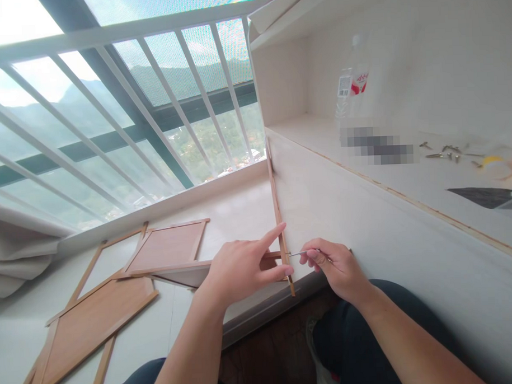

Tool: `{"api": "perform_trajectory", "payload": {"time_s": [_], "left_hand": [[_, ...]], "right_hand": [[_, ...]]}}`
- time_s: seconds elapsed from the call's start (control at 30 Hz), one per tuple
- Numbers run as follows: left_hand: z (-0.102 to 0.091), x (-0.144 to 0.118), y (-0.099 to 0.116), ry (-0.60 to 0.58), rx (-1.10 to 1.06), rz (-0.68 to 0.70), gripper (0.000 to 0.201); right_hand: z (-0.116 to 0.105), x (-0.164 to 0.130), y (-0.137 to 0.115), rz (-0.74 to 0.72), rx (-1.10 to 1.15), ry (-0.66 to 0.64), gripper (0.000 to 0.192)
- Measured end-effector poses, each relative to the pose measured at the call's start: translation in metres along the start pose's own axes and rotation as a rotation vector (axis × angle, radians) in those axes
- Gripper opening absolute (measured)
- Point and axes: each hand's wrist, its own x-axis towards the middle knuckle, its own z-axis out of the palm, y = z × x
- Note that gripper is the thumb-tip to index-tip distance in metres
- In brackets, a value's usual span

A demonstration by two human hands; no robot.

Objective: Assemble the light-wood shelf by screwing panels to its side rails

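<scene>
My left hand [240, 266] presses its index finger and thumb against a thin wooden strip [276, 205] that runs along the edge of a white cabinet panel [366, 233]. My right hand [336, 267] pinches a thin metal screw or nail [302, 252] whose tip points left at the strip, close to my left fingertips. A short wooden crosspiece [271, 255] meets the strip beside my left hand.
Several wooden framed panels [165, 248] lie on the white window ledge at left. A plastic bottle [350, 93] and loose screws [445, 152] sit on the cabinet shelf. White railing bars [123, 118] front the window. My knees show at the bottom.
</scene>
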Motion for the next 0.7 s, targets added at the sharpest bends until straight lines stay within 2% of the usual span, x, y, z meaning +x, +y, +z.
{"api": "perform_trajectory", "payload": {"time_s": [0.5, 0.7], "left_hand": [[0.0014, 0.0001, -0.0003, 0.009, 0.012, -0.002, 0.087], [0.0018, 0.0000, -0.0013, 0.009, 0.002, 0.003, 0.087]], "right_hand": [[0.0007, -0.0018, 0.0062, -0.023, -0.012, 0.102, 0.022], [0.0017, -0.0028, 0.0083, -0.015, 0.004, 0.083, 0.021]]}}
